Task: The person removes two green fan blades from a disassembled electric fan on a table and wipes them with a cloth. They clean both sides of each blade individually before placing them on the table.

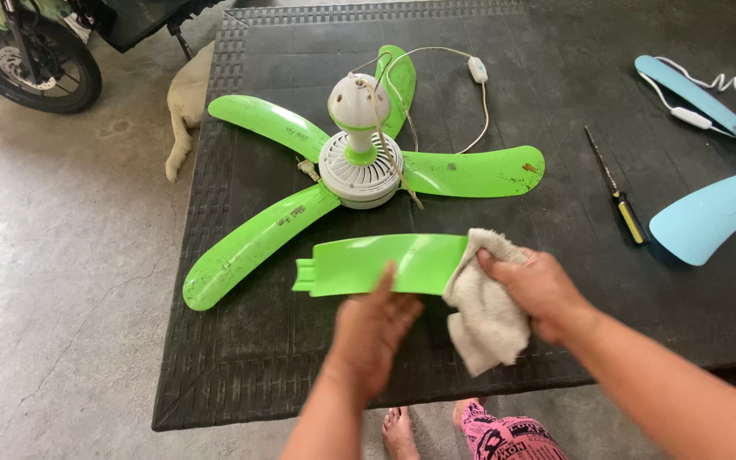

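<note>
A loose green fan blade (368, 264) is held level over the front of the black mat (249, 358). My left hand (372, 328) grips its lower edge near the middle. My right hand (534, 285) presses a grey-white cloth (483, 315) around the blade's right end, which the cloth hides. Behind them lies a green ceiling fan with a white motor hub (359, 166) and several blades still on it, its cord and switch (477, 70) trailing to the back.
A black-and-yellow screwdriver (617, 192) lies to the right. A light blue fan (713, 213) sits at the mat's right edge. A motorbike wheel (31, 64) stands far left, and an animal's pale leg (185, 111) shows by the mat. My feet (402, 430) are below.
</note>
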